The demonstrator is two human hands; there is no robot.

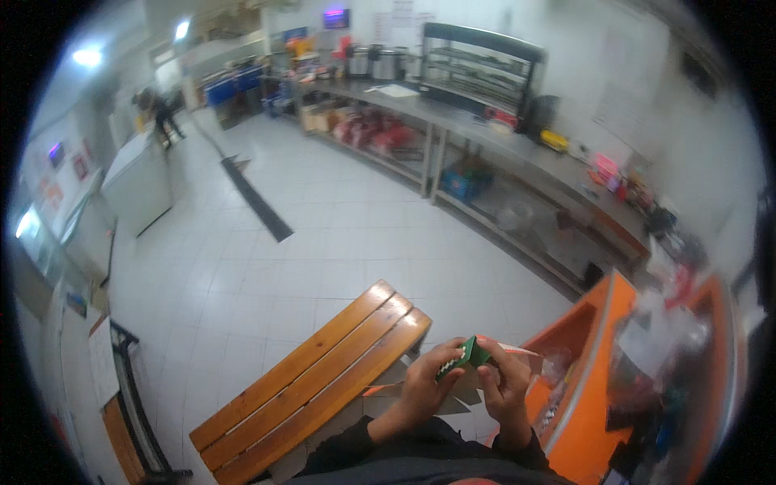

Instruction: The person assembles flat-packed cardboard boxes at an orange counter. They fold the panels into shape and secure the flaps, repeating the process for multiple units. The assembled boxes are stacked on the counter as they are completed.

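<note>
A small green cardboard piece with white marks [477, 356], which looks like a carton being folded, is held in front of my body. My left hand [424, 386] grips its left side, fingers curled over the edge. On the other side my right hand [508, 384] pinches it between thumb and fingers. Orange-and-white flaps [521, 350] stick out behind the right fingers, and grey-brown card shows below and between the hands. Whether the flaps belong to the same carton is hard to make out.
A slatted wooden bench [315, 376] stands to the left of my hands. An orange cabinet [594, 368] holding plastic bags is close on the right. Along the far wall runs a steel worktable [436, 113] with a display warmer [477, 69]. A distant person [158, 113] stands at far left.
</note>
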